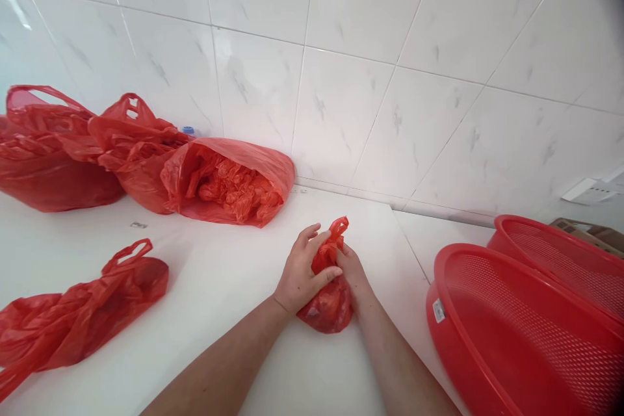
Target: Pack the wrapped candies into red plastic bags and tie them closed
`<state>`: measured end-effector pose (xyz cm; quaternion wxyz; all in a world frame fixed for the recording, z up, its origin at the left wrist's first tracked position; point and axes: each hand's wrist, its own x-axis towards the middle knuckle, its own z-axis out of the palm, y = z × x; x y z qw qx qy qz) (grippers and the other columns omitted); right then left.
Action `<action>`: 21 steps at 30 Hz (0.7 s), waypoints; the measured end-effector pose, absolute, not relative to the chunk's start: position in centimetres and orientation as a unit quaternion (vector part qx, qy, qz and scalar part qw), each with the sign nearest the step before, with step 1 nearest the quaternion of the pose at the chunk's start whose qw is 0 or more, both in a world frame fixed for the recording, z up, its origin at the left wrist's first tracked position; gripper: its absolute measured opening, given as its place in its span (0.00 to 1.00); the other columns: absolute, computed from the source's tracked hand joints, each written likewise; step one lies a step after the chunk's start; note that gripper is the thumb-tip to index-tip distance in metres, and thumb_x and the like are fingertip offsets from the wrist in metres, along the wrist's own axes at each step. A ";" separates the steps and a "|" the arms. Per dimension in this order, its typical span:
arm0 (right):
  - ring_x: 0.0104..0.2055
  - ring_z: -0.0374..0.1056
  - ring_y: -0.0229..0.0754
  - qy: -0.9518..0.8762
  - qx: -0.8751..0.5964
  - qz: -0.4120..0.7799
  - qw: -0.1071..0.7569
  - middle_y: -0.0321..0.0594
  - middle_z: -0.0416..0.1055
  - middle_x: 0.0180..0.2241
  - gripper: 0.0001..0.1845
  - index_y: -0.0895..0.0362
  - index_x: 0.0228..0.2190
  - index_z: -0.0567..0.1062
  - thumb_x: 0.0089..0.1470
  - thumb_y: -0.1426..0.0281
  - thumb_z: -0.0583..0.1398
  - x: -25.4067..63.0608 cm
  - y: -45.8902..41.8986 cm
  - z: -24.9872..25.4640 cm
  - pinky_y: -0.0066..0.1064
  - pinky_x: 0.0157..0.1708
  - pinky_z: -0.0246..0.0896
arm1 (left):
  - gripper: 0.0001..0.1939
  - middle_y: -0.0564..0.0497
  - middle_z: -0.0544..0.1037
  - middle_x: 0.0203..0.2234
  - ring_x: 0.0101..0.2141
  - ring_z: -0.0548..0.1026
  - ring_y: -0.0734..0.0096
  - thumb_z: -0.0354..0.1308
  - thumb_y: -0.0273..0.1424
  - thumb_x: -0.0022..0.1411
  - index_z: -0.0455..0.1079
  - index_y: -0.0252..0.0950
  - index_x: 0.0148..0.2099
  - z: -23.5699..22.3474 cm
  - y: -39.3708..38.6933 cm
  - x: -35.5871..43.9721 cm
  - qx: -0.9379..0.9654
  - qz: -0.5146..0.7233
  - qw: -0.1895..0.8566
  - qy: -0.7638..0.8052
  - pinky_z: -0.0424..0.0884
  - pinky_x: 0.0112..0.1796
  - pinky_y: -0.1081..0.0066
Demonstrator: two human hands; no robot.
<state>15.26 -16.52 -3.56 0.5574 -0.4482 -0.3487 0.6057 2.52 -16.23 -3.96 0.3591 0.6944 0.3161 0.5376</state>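
A small red plastic bag (327, 309) with something in its rounded bottom stands on the white table in front of me. Its loop handle sticks up at the top. My left hand (299, 273) curves round the left side, thumb across the front and fingers near the neck. From the right, my right hand (351, 268) grips the upper part, its fingers partly hidden behind the bag. What the bag contains cannot be made out through the plastic.
A larger red bag (277, 166) lies on its side, full of crumpled red bags, beside other full red bags (63, 175) along the tiled wall. A twisted red bag (97, 312) lies at left. Red perforated baskets (448, 273) stand at right. A socket (587, 192) is on the wall.
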 end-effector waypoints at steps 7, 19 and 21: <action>0.21 0.61 0.36 -0.397 -0.402 0.634 0.529 0.35 0.67 0.20 0.26 0.55 0.37 0.72 0.45 0.47 0.59 16.3 -17.5 -4.0 0.27 0.23 0.55 | 0.08 0.51 0.74 0.32 0.35 0.72 0.66 0.50 0.35 0.59 0.68 0.38 0.33 -5.4 -14.5 1.9 0.556 0.533 0.501 0.395 0.67 0.40 0.67; 0.31 0.65 0.38 -0.481 -0.379 0.614 0.498 0.32 0.68 0.31 0.19 0.53 0.30 0.63 0.39 0.66 0.67 16.7 -17.3 -4.4 0.29 0.32 0.60 | 0.11 0.49 0.74 0.37 0.38 0.72 0.65 0.49 0.34 0.58 0.69 0.36 0.39 -4.7 -13.9 0.7 0.520 0.477 0.634 0.316 0.67 0.41 0.67; 0.30 0.64 0.37 -0.506 -0.432 0.557 0.497 0.31 0.68 0.30 0.20 0.51 0.36 0.64 0.40 0.68 0.66 16.7 -17.1 -4.6 0.29 0.31 0.60 | 0.10 0.49 0.74 0.35 0.36 0.72 0.66 0.50 0.32 0.57 0.69 0.36 0.40 -4.7 -14.0 0.9 0.498 0.465 0.673 0.288 0.67 0.40 0.67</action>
